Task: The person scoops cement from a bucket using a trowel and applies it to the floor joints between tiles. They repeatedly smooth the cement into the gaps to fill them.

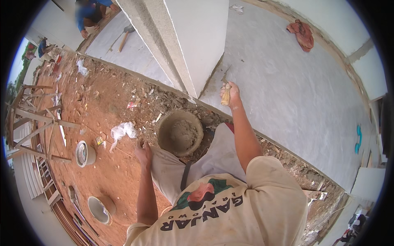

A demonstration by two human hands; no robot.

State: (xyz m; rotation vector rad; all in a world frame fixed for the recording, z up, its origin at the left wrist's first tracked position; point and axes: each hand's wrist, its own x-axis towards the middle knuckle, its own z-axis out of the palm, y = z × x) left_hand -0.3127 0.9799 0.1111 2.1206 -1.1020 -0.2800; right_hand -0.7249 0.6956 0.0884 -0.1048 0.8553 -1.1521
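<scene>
My right hand point(233, 92) grips a trowel point(225, 97) by its pale yellow handle. The trowel's narrow, mortar-smeared blade points away from me, close to the foot of a white wall end point(207, 45) and over the smooth grey floor point(279, 102). By my left knee hangs my left hand point(143, 154), fingers loosely bent and apart, with nothing seen in it. Between my knees stands a round bucket point(162, 130) with grey mortar point(184, 133) inside.
Two pale buckets point(91, 155) stand on the reddish soil at left, near a wooden trestle point(37, 119). A plastic bag point(122, 131) lies beside the mortar bucket. A wooden-handled tool point(123, 42), a red cloth point(303, 35) and a turquoise object point(358, 139) rest on grey flooring. Another person point(92, 14) crouches far left.
</scene>
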